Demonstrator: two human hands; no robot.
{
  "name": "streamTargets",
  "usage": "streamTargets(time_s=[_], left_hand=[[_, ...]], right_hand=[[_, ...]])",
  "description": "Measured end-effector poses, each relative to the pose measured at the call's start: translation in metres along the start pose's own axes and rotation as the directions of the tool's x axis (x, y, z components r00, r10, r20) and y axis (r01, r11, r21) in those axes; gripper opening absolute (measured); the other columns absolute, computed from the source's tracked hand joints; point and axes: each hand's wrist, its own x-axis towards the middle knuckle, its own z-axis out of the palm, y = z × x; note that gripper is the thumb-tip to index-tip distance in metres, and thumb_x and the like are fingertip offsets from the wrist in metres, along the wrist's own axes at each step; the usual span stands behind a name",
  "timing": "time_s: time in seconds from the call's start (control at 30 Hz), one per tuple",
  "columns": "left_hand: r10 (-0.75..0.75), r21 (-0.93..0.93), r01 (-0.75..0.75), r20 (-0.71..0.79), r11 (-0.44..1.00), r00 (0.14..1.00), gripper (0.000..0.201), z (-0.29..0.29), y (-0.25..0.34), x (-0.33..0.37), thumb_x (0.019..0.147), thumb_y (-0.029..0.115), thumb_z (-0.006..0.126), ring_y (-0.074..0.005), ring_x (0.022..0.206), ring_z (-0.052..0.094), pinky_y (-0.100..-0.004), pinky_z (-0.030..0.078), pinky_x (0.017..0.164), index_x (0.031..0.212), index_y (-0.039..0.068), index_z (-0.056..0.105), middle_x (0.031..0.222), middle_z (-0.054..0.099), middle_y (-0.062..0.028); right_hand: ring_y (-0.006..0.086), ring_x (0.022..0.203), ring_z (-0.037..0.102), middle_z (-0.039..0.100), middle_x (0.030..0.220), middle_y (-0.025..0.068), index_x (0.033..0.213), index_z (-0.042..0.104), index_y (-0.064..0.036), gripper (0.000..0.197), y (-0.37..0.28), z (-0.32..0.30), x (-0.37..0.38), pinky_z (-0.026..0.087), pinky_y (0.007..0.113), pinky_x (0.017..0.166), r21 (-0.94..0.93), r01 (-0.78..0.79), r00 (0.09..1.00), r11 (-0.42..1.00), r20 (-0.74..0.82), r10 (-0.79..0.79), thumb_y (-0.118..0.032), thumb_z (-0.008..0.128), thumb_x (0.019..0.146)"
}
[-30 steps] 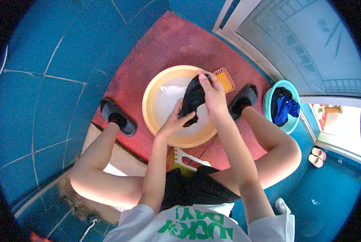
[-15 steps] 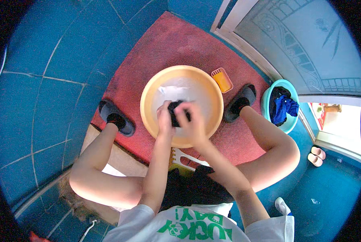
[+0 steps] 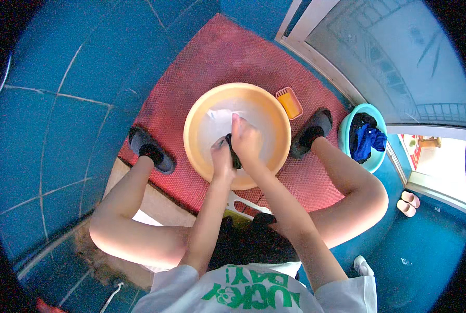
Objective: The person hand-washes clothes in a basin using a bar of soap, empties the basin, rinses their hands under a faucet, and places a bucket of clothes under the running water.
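Pink slippers (image 3: 406, 209) sit side by side on the blue floor (image 3: 420, 250), near its doorway edge; a frosted glass door (image 3: 389, 57) (faintly patterned) stands beyond the upper right edge of the red mat (image 3: 191, 78).

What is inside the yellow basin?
Cloudy water shows in the yellow basin, with a white patch toward its far side: cloth or reflection, unclear. The left hand and right hand hold a black cloth over it, covering most of the cloth and the water beneath.
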Motion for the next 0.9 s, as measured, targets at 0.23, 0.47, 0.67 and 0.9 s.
streamTargets(time_s=[0.23, 0.47, 0.67, 0.9], left_hand=[[0.082, -0.020, -0.079, 0.164, 0.997, 0.983, 0.011, -0.016, -0.018, 0.015, 0.078, 0.003, 0.042, -0.0080, 0.057, 0.044, -0.0211, 0.037, 0.049, 0.068, 0.002, 0.047, 0.064, 0.047, -0.0008], [-0.085, -0.248, 0.083, 0.000, 0.965, 0.996, 0.017, -0.019, 0.009, 0.010, 0.080, 0.018, 0.040, -0.0140, 0.068, 0.052, -0.0281, 0.043, 0.058, 0.083, 0.006, 0.051, 0.071, 0.053, -0.0028], [0.029, -0.262, 0.074, 0.369, 0.962, 0.929, 0.020, -0.072, -0.005, 0.060, 0.080, 0.023, 0.039, -0.0157, 0.072, 0.053, -0.0315, 0.046, 0.063, 0.088, 0.008, 0.049, 0.082, 0.052, -0.0075], [-0.042, -0.119, 0.046, 0.034, 0.992, 0.999, 0.009, -0.032, 0.019, 0.016, 0.076, 0.013, 0.043, -0.0109, 0.058, 0.047, -0.0249, 0.040, 0.051, 0.069, 0.008, 0.046, 0.063, 0.045, -0.0003]], right_hand=[[0.0263, 0.045, 0.053, 0.053, 0.058, 0.0119, 0.073, 0.050, -0.0054, 0.016, 0.019, 0.000, 0.007, 0.042, 0.036, 0.041, -0.060, 0.062, 0.992, 0.996, 0.116, -0.055, -0.019, 0.043, 0.077], [0.0254, 0.042, 0.052, 0.052, 0.053, 0.0140, 0.066, 0.052, -0.0047, 0.021, 0.010, 0.025, -0.004, 0.042, 0.036, 0.041, -0.137, 0.411, 0.908, 0.902, 0.153, -0.390, -0.019, 0.043, 0.079], [0.0278, 0.049, 0.055, 0.054, 0.057, 0.0158, 0.065, 0.053, -0.0035, 0.019, 0.011, 0.044, -0.015, 0.044, 0.040, 0.047, -0.153, 0.543, 0.833, 0.826, 0.220, -0.507, -0.017, 0.044, 0.074], [0.0262, 0.048, 0.055, 0.054, 0.056, 0.0150, 0.064, 0.053, -0.0070, 0.021, -0.023, 0.005, 0.006, 0.044, 0.036, 0.046, -0.003, 0.200, 0.962, 0.980, 0.192, -0.196, -0.021, 0.045, 0.078]])
